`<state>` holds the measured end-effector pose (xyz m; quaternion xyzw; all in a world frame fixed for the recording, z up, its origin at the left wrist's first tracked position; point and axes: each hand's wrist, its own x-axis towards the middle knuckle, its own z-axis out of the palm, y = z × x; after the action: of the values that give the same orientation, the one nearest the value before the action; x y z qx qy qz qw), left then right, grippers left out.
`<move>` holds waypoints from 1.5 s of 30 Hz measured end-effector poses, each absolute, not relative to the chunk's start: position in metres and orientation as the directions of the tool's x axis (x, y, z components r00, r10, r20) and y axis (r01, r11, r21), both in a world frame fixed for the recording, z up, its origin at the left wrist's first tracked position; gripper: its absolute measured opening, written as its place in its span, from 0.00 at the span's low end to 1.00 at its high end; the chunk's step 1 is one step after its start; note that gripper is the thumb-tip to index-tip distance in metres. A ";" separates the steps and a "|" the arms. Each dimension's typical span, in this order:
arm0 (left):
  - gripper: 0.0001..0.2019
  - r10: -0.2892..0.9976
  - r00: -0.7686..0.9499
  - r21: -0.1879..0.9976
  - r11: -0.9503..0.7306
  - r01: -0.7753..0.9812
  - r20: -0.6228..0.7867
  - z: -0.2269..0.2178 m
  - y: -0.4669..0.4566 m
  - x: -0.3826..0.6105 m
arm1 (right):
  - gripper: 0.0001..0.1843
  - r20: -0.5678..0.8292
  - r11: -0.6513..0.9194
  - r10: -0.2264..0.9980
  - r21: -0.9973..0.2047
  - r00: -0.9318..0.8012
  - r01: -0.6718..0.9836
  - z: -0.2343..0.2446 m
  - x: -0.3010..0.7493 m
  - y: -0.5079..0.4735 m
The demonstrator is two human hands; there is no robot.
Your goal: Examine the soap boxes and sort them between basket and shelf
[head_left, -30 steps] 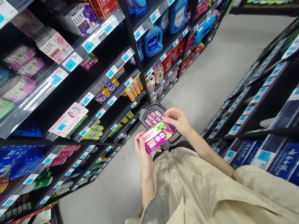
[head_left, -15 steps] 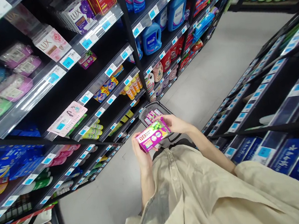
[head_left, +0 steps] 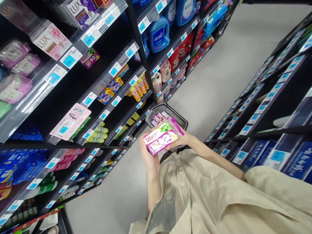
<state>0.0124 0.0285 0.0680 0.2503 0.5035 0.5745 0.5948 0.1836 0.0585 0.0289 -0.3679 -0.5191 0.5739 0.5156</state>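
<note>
Both my hands hold a pink soap pack (head_left: pixel 161 138) with green grapes printed on it, level with my waist. My left hand (head_left: pixel 149 160) grips its near left end, fingers closed round the edge. My right hand (head_left: pixel 183 139) supports the right end from beneath, mostly hidden by the pack. Just beyond the pack, a dark grey shopping basket (head_left: pixel 180 117) stands on the floor with more pink packs (head_left: pixel 160 118) inside.
Black store shelves run along the left with Lux soap boxes (head_left: pixel 51 40), blue detergent bottles (head_left: pixel 159 35) and blue price tags. Another shelf rack (head_left: pixel 290 96) with blue boxes lines the right. A pale floor aisle (head_left: pixel 224 70) stretches ahead between them.
The pack has tilted flatter and shifted slightly toward me. My right hand slid from the top edge to underneath its right end. The view dipped a little.
</note>
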 end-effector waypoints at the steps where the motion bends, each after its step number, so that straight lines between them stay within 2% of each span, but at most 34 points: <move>1: 0.24 0.938 -0.168 0.887 0.214 -0.409 -0.303 0.066 0.029 0.013 | 0.51 0.125 0.084 0.971 -0.977 -0.203 -0.196 0.029 0.184 0.059; 3: 0.26 0.948 -0.137 0.905 0.223 -0.363 -0.288 0.063 0.029 0.016 | 0.48 0.158 0.125 0.970 -0.976 -0.186 -0.179 0.032 0.184 0.061; 5: 0.31 0.963 -0.085 0.920 0.217 -0.327 -0.257 0.060 0.027 0.019 | 0.47 0.213 0.198 0.973 -0.969 -0.092 -0.148 0.037 0.183 0.063; 8: 0.36 0.986 -0.019 0.942 0.150 -0.299 -0.164 0.059 0.023 0.024 | 0.46 0.348 0.347 0.937 -0.938 0.029 0.023 0.045 0.179 0.064; 13: 0.43 0.993 0.101 0.949 0.089 -0.304 -0.061 0.062 0.020 0.024 | 0.42 0.486 0.468 0.873 -0.810 -0.041 0.354 0.055 0.173 0.060; 18: 0.38 0.989 -0.054 0.960 0.122 -0.253 -0.139 0.064 0.023 0.023 | 0.37 0.512 0.494 0.852 -0.710 -0.114 0.501 0.057 0.171 0.059; 24: 0.32 0.975 -0.103 0.926 0.152 -0.346 -0.199 0.064 0.024 0.028 | 0.37 0.542 0.509 0.833 -0.673 -0.112 0.537 0.063 0.170 0.058; 31: 0.32 0.957 -0.133 0.887 0.181 -0.426 -0.259 0.063 0.023 0.029 | 0.38 0.541 0.515 0.832 -0.668 -0.125 0.536 0.070 0.169 0.055; 45: 0.33 0.961 -0.172 0.913 0.137 -0.385 -0.217 0.053 0.022 0.031 | 0.35 0.559 0.551 0.808 -0.599 -0.189 0.581 0.077 0.171 0.052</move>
<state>0.0312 0.0224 0.0529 0.2935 0.4905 0.5877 0.5726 0.1708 0.0522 0.0770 -0.4566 -0.7604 0.1274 0.4440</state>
